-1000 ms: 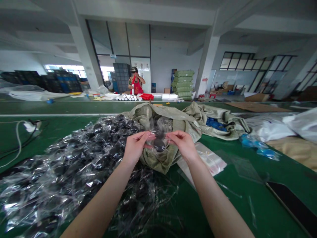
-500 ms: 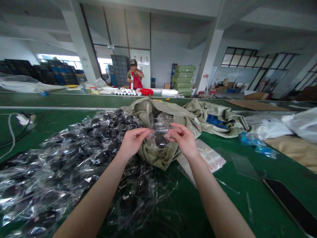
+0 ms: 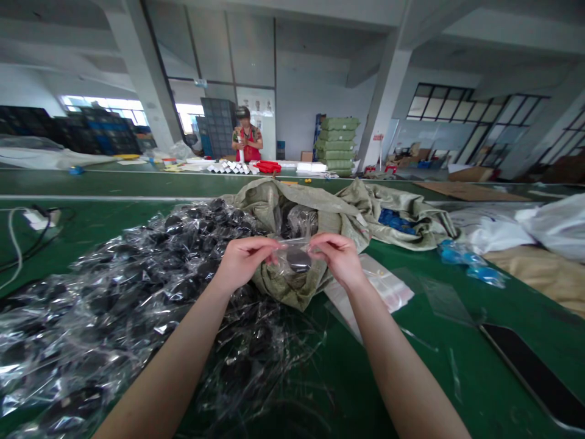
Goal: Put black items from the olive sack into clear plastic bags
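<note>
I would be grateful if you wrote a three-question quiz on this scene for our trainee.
1. What do the left hand and right hand hold between them?
2. True or false: the phone lies on the green table.
3. Which colour are the pieces inside the sack on the right: A red, B blue, C yellow?

Key: 1. A clear bag with a dark disc inside. 2. True. 3. B.

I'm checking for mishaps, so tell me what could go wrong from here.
The clear bag, pinched near its upper edge by the left hand and right hand, might slip, letting the dark round piece inside fall.

The heap of wrapped dark pieces lies loose; a bump could make some slide.
</note>
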Demonstrator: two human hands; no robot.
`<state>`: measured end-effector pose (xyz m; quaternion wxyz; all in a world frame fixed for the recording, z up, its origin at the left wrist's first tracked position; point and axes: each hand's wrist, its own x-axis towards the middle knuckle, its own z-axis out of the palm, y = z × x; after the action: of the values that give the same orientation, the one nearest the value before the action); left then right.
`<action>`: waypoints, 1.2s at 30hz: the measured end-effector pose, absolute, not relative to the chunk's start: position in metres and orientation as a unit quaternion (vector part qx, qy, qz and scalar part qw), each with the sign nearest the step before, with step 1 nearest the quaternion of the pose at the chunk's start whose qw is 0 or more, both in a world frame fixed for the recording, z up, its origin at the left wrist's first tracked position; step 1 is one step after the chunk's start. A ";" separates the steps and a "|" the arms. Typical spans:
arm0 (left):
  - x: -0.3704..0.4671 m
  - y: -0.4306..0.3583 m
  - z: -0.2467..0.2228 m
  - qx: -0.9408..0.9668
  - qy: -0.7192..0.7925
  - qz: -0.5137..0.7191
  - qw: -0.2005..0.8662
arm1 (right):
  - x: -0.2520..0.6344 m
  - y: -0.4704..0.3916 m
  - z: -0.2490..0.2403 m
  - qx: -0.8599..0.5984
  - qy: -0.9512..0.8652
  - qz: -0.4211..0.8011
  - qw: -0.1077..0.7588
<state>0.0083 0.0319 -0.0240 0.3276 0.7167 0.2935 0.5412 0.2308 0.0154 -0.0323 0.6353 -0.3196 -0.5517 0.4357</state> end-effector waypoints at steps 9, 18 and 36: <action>0.015 0.029 -0.022 0.675 0.272 0.560 0.397 | 0.228 0.011 -0.026 -0.336 -0.624 0.331 0.623; 0.042 0.020 -0.032 0.541 0.270 0.514 0.608 | 0.228 0.010 -0.028 -0.323 -0.625 0.287 0.650; 0.038 0.020 -0.029 0.507 0.236 0.544 0.625 | 0.226 0.003 -0.020 -0.244 -0.576 0.447 0.640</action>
<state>0.0378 0.0200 -0.0295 0.6252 0.5073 0.2364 0.5440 0.2258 0.0027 -0.0196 0.6397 -0.2438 -0.5756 0.4472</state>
